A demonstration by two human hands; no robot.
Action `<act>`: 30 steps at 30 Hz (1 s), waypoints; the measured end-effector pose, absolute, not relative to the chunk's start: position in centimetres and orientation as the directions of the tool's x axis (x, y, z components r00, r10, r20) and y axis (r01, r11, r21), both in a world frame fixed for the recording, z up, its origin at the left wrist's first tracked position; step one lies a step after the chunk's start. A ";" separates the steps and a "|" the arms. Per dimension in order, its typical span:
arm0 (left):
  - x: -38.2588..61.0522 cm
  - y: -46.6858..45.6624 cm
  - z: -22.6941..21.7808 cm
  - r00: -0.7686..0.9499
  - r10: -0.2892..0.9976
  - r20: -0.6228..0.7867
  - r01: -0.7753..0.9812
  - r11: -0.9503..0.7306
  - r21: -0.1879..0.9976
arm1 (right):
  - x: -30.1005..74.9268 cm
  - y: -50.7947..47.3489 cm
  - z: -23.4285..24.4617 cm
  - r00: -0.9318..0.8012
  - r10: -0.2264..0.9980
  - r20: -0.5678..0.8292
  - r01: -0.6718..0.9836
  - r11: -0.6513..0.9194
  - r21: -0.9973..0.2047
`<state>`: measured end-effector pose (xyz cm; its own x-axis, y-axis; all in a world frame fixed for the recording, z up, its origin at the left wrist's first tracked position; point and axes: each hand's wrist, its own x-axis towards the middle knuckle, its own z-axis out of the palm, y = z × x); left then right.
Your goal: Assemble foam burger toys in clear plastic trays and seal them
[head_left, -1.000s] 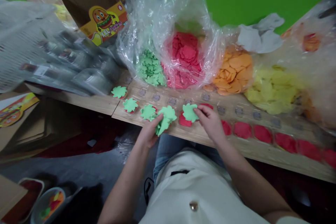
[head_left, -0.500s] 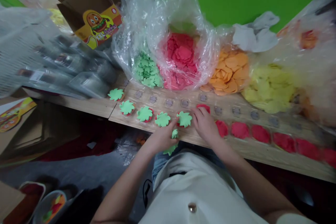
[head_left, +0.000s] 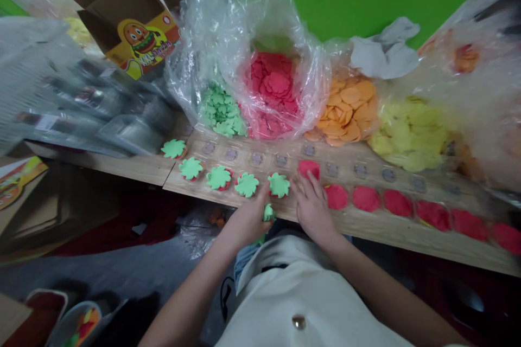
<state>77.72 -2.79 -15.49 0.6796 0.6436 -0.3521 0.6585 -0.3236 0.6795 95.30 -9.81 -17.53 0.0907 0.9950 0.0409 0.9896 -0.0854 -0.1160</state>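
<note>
A row of red foam discs [head_left: 366,198] lies along a wooden board [head_left: 366,227]. The discs at the left carry green leaf-shaped foam pieces [head_left: 218,177]. My left hand [head_left: 249,216] is closed on a small stack of green leaf pieces [head_left: 268,212] at the board's front edge. The newest green piece [head_left: 279,185] sits just above that hand. My right hand [head_left: 311,205] lies on the board with fingers stretched out, touching a bare red disc [head_left: 309,168].
Clear plastic bags behind the board hold green [head_left: 220,108], red [head_left: 272,92], orange [head_left: 345,114] and yellow foam pieces [head_left: 407,133]. A cardboard box with a burger cartoon [head_left: 138,46] stands at the back left beside packaged items [head_left: 81,108]. A white cloth [head_left: 382,54] lies on the bags.
My right hand set a green leaf piece on a red disc and moved right to the bare red one. My left hand dropped to the board's edge with its green stack.
</note>
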 end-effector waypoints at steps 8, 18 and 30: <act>78.2 -2.5 -16.2 0.673 0.594 -0.442 0.734 -0.457 0.503 | 93.7 -9.7 -18.2 0.098 0.995 -0.003 0.992 -0.098 -0.076; 78.0 -4.3 -15.2 0.703 0.536 -0.467 0.711 -0.529 0.463 | 94.1 -10.9 -17.1 0.047 0.998 0.039 0.987 -0.040 -0.158; 81.6 -0.7 -13.7 0.615 0.678 -0.403 0.065 0.465 0.883 | 97.8 -8.4 -14.9 0.238 0.907 -0.349 -0.052 -0.347 -0.936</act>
<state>81.58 -0.74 -13.66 0.6149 0.6780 -0.4028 0.0650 0.4655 0.8827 97.77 -8.38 -14.87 0.2375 0.9066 -0.3489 -0.0516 -0.3469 -0.9365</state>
